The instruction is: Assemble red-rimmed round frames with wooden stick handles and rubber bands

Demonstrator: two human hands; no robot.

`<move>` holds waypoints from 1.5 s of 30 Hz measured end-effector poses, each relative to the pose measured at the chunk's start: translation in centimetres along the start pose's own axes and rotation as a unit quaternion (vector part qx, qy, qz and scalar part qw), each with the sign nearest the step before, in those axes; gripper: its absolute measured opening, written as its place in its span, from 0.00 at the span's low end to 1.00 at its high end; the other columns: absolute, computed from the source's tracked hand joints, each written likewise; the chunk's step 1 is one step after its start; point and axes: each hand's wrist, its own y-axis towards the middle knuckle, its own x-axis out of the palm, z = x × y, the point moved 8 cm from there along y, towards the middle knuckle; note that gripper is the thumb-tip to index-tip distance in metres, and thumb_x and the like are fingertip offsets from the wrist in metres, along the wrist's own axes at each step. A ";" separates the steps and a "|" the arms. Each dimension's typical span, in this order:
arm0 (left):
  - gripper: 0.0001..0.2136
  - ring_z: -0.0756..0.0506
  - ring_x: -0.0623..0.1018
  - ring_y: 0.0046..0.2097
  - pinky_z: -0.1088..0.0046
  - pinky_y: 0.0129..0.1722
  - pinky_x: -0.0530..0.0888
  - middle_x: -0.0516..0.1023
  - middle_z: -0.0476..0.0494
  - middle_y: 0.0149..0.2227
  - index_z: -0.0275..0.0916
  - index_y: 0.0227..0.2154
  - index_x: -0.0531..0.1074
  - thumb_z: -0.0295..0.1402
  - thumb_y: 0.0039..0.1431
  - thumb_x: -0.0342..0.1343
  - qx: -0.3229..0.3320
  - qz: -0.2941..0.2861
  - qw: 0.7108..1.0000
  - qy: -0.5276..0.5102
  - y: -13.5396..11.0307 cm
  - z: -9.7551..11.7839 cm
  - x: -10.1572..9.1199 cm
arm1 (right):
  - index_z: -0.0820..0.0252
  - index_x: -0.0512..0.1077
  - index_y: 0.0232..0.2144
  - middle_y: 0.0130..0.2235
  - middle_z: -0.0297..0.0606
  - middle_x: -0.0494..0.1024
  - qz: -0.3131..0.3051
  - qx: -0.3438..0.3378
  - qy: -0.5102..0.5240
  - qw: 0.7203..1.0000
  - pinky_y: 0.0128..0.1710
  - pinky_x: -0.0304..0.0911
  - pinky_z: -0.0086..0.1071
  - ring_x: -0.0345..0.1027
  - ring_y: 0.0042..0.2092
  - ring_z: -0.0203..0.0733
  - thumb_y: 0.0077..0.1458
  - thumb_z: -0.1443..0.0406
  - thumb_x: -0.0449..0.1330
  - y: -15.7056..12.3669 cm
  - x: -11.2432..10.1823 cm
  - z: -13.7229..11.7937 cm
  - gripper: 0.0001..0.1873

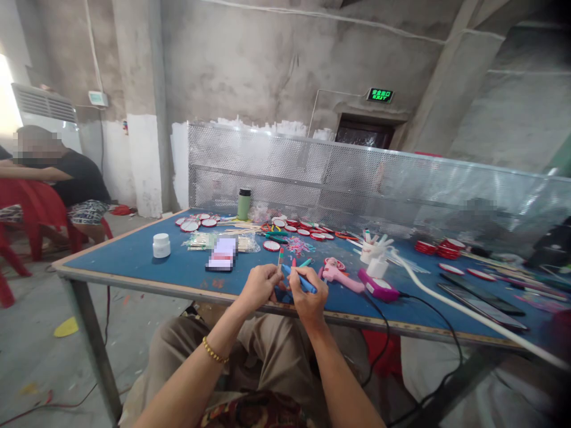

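My left hand [261, 282], with a beaded bracelet at the wrist, is closed on a thin flat stick [281, 257] whose upper end shows red and green. Close beside it, my right hand [308, 297] grips a blue marker [307, 285], its tip end pointing toward the stick. Whether the tip touches the stick I cannot tell. Just beyond the fingers lie a teal marker [306, 263] and a red one, partly hidden by the right hand. A pink gun-shaped tool [341, 276] rests to the right of that hand.
A purple device [378, 286] with a black cable lies near the front edge. Behind it stand a white cup of markers [368, 252] and a white hose [428, 285]. Leftward are a phone [222, 254], a white jar [161, 245] and a green bottle [243, 205]. Red-rimmed discs [272, 246] lie about.
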 end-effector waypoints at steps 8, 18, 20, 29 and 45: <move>0.13 0.51 0.73 0.17 0.79 0.18 0.65 0.80 0.46 0.27 0.37 0.25 0.68 0.40 0.60 0.48 0.000 0.000 1.000 0.000 0.0 0.1 0.0 | 0.58 0.72 0.29 0.27 0.34 0.77 -0.002 -0.001 0.000 1.000 0.30 0.68 0.30 0.72 0.28 0.37 0.60 0.64 0.57 -0.1 0.0 -0.1 0.08; 0.14 0.51 0.73 0.17 0.79 0.17 0.64 0.80 0.47 0.26 0.37 0.25 0.68 0.41 0.60 0.48 0.002 0.001 1.000 0.001 0.0 0.2 0.0 | 0.58 0.72 0.30 0.27 0.33 0.77 -0.001 -0.003 0.000 1.000 0.29 0.68 0.29 0.73 0.28 0.37 0.60 0.64 0.57 0.0 0.0 -0.1 0.08; 0.14 0.51 0.74 0.17 0.79 0.17 0.64 0.80 0.46 0.26 0.37 0.25 0.68 0.41 0.60 0.48 0.002 0.001 1.000 -0.001 0.0 0.2 0.0 | 0.57 0.72 0.30 0.26 0.33 0.77 -0.003 -0.003 -0.002 1.000 0.29 0.68 0.29 0.72 0.27 0.37 0.60 0.64 0.57 0.0 0.0 -0.1 0.08; 0.15 0.51 0.73 0.17 0.79 0.18 0.65 0.80 0.47 0.25 0.38 0.24 0.67 0.42 0.60 0.48 -0.002 0.000 1.000 0.001 0.0 0.0 0.0 | 0.57 0.72 0.29 0.26 0.33 0.77 -0.002 -0.010 -0.009 1.000 0.29 0.68 0.29 0.72 0.27 0.37 0.60 0.64 0.57 0.1 0.1 -0.3 0.08; 0.15 0.52 0.73 0.17 0.80 0.16 0.62 0.76 0.50 0.23 0.38 0.24 0.66 0.42 0.61 0.48 -0.001 -0.001 1.000 0.000 -0.1 0.1 0.0 | 0.57 0.73 0.30 0.27 0.33 0.77 -0.018 -0.038 -0.002 0.999 0.32 0.67 0.29 0.71 0.28 0.36 0.60 0.65 0.57 0.2 0.2 -1.1 0.07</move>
